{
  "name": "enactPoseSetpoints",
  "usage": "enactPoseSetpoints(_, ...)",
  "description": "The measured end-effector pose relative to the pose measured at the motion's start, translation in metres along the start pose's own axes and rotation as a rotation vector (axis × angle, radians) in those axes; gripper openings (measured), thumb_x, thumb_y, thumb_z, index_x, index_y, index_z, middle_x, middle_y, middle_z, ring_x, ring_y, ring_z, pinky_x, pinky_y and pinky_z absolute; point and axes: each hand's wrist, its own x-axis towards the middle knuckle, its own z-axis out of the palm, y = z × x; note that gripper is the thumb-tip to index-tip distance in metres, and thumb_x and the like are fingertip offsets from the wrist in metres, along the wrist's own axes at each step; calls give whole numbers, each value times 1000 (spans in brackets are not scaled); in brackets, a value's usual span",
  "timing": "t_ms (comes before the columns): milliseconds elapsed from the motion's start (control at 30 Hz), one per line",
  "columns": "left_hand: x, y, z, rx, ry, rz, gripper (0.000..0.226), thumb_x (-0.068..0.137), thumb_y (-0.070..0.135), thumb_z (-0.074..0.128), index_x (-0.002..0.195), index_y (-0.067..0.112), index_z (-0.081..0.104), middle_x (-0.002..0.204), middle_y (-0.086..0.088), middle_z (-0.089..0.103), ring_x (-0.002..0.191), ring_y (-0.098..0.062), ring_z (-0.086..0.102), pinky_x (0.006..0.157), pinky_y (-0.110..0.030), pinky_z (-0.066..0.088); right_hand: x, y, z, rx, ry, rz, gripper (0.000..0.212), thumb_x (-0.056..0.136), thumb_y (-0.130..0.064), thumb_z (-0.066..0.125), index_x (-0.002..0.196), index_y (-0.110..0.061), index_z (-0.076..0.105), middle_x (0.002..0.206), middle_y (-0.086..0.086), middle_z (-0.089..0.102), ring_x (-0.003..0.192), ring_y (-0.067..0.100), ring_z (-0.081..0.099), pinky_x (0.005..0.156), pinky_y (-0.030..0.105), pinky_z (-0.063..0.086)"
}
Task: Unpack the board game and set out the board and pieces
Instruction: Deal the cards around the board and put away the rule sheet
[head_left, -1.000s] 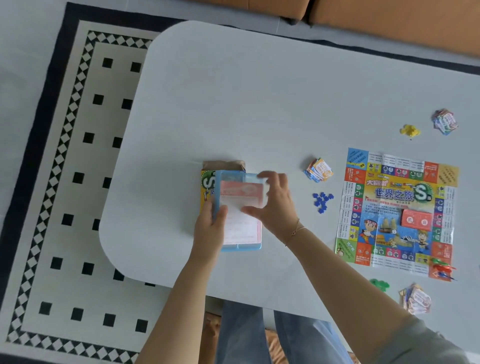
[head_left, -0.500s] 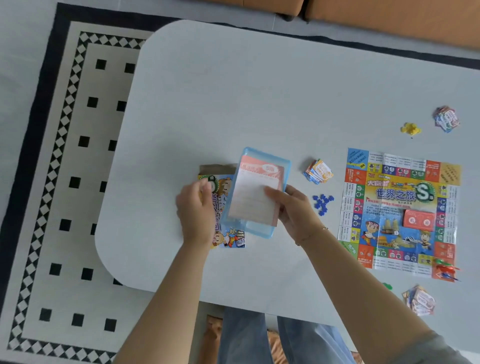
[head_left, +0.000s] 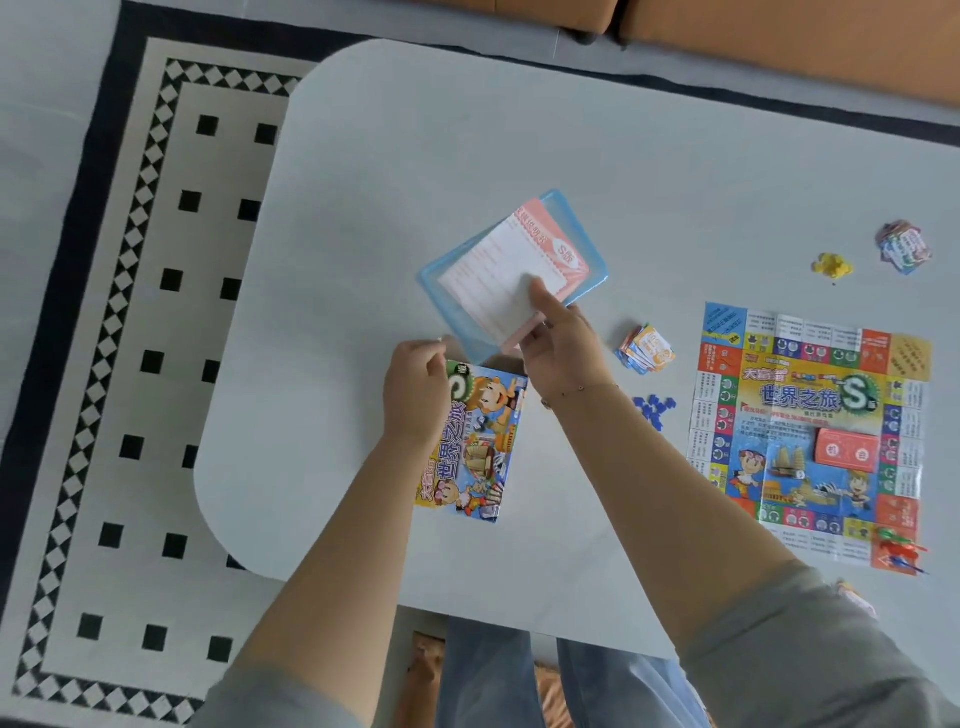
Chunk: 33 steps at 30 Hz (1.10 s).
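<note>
While our right hand (head_left: 558, 345) pinched the near end of the blue tray (head_left: 511, 273), thumb on the instruction sheet (head_left: 511, 270) lying in it, our left hand (head_left: 415, 392) curled its grip over the far end of the game box (head_left: 475, 441). Tray and sheet sat toward the middle of the surface (head_left: 467, 156), just beyond the box, their long axis slanting from our right hand away toward the far right corner. We judged the right hand the nearer one for lifting the sheet out, since its thumb already touched the paper. Board (head_left: 810, 431) lay unfolded near the right edge, a red card deck (head_left: 847, 449) on it, with blue pieces (head_left: 652, 408) and a small card stack (head_left: 647, 348) between tray and board.
</note>
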Motion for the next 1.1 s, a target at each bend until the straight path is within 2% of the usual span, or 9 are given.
enactPoseSetpoints(100,-22,13,-7,-168,80,101,23,93,8,51,107,11,68,111,0,61,99,-6,57,83,-3,39,-7,-4,0,-15,20,-35,19,89,-1,59,105,-9,56,107,6,65,95,21,64,92,43,52)
enactPoseSetpoints(267,-43,26,-13,-344,150,115,19,84,7,65,99,16,72,103,6,65,97,-6,62,85,-25,51,-37,-25,-12,-169,-39,-188,34,87,2,61,120,-3,54,115,11,65,101,21,65,84,31,55)
enactPoseSetpoints(333,-46,33,-14,-342,146,100,21,82,6,66,100,16,71,103,6,64,96,-6,62,85,-26,52,-50,-33,-19,-227,-62,-229,38,86,3,61,123,-2,53,120,13,64,105,21,65,86,31,54)
enactPoseSetpoints(533,-54,54,-12,-335,163,97,20,80,5,67,99,12,71,104,1,63,94,-8,62,75,-6,46,-77,-47,-43,-277,-101,-303,30,84,3,61,110,-11,58,112,4,68,105,16,65,84,28,53)
enactPoseSetpoints(733,-61,57,-6,-384,157,66,23,80,2,66,100,12,71,105,2,65,98,-9,64,80,-10,48,-82,-61,-60,-449,-76,-375,36,85,2,63,119,-2,54,121,12,63,110,22,62,90,35,52)
enactPoseSetpoints(867,-66,61,-2,-399,111,66,25,80,0,65,101,13,71,106,6,64,99,-5,62,85,-18,50,-89,-76,-55,-626,-79,-452,31,85,1,63,113,1,51,105,6,65,82,1,65,63,13,51)
enactPoseSetpoints(900,-68,62,-1,-401,105,66,26,80,0,64,101,13,71,106,6,63,99,-3,62,85,-17,50,-89,-79,-54,-654,-91,-470,29,85,1,64,111,1,51,103,5,65,81,0,65,62,13,50)
enactPoseSetpoints(1000,-70,62,2,-420,100,64,26,82,-1,64,103,12,70,108,4,62,100,-3,61,81,-12,49,-87,-86,-51,-728,-127,-497,30,83,-1,67,109,0,51,105,7,65,95,10,66,75,23,54)
enactPoseSetpoints(1100,-72,60,1,-434,106,52,25,83,1,64,106,11,69,110,3,62,101,-5,61,81,-11,49,-84,-89,-52,-781,-164,-479,32,82,-3,68,110,0,52,108,9,65,98,17,66,78,29,55)
